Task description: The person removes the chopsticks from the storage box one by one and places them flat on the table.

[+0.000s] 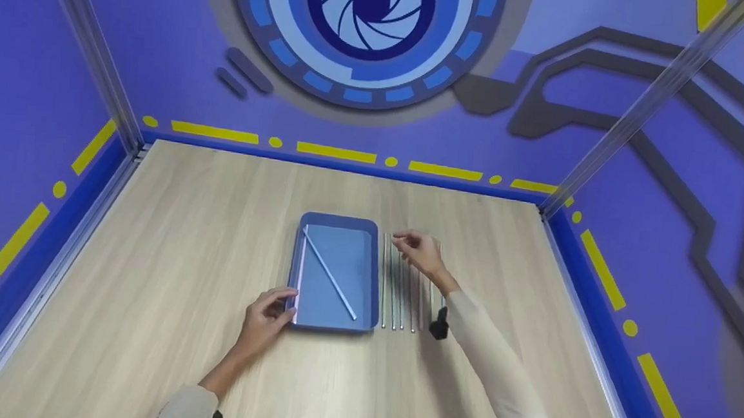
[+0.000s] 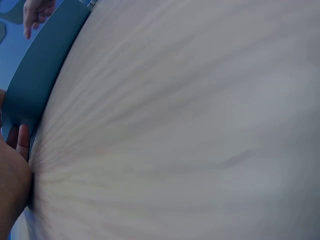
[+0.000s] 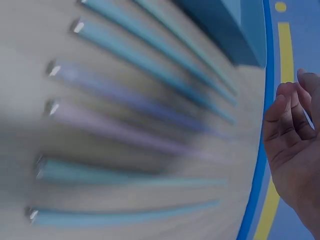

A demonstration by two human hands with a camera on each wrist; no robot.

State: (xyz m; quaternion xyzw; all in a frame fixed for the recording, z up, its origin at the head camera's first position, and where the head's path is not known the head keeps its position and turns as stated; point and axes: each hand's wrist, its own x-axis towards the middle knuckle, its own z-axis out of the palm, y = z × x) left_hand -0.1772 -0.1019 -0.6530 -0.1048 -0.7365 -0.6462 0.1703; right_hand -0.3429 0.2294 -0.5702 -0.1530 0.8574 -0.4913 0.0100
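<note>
A blue rectangular tray lies on the table. My left hand holds its near left corner, with thumb and fingers at the wall; the left wrist view shows the thumb against the tray's side. Inside the tray, a pale thin rod slants across the floor and a pinkish rod runs along the left wall. Right of the tray, several thin coloured rods with shiny ends lie side by side. Above their far ends is my right hand, fingers loosely bent, nothing seen in it.
The wooden table is bounded by blue-purple panels at the back and sides, with metal posts at the corners. A small black object is at the right sleeve.
</note>
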